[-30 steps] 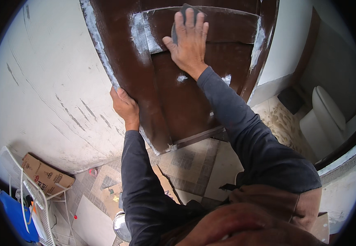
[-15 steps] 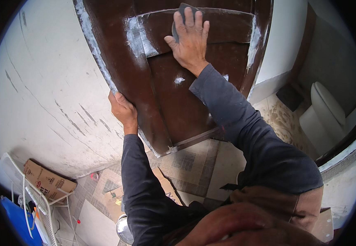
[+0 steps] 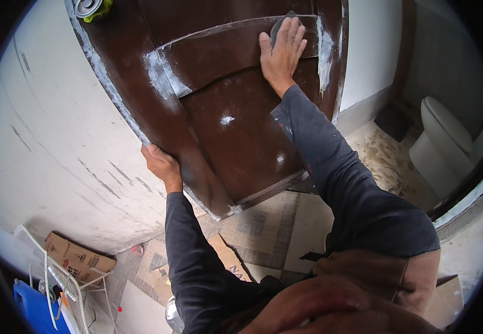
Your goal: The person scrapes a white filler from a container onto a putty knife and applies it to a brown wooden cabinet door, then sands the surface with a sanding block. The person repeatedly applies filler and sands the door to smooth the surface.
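Observation:
A dark brown door [image 3: 241,139] with white filler patches along its edges and panel joints stands in front of me. My left hand [image 3: 162,163] is closed around its left edge, thumb on the front face. High on the door, my right hand [image 3: 284,54] presses a dark grey piece of sandpaper [image 3: 276,32] against the curved upper panel rail. Its fingers are stretched out over the sheet and hide most of it. A large white filler patch [image 3: 162,75] lies left of that hand, and a smaller spot [image 3: 227,120] marks the lower panel.
A door knob [image 3: 88,6] with yellow-green wrapping shows at the top left. The scuffed white wall [image 3: 58,150] runs along the left. Cardboard [image 3: 80,256], a white wire chair [image 3: 58,273] and a blue container [image 3: 33,303] stand lower left. A toilet [image 3: 444,136] is at right.
My right hand has slid the sandpaper to the right across the door. The view has shifted, bringing the knob into sight. My left hand keeps its grip on the door's edge.

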The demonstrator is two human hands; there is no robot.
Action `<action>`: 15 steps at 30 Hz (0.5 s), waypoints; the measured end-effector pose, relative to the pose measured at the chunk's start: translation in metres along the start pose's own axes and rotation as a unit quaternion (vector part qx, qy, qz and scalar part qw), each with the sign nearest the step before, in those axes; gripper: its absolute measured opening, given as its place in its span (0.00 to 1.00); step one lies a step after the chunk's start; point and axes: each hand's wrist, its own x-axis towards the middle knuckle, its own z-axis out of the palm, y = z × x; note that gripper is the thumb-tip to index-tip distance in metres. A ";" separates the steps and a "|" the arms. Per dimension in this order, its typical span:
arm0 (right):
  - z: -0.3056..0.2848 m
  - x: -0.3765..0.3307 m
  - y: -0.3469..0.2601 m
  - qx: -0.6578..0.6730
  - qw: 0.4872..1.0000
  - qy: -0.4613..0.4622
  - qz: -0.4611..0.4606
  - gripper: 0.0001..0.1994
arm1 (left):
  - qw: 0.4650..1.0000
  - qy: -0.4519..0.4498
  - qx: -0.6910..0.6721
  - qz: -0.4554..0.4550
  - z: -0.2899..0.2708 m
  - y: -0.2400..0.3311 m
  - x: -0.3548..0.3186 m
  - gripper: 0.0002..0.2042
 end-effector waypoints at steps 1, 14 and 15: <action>-0.007 0.009 -0.002 -0.003 0.996 0.064 0.065 0.39 | 1.000 0.005 0.011 -0.012 0.000 0.000 0.000 0.26; -0.015 0.013 0.020 -0.038 0.998 0.042 0.005 0.29 | 1.000 0.012 0.023 -0.003 0.000 0.010 -0.001 0.27; -0.024 0.019 0.011 -0.046 0.998 -0.033 -0.042 0.29 | 0.999 0.002 0.024 -0.021 0.000 0.009 -0.002 0.27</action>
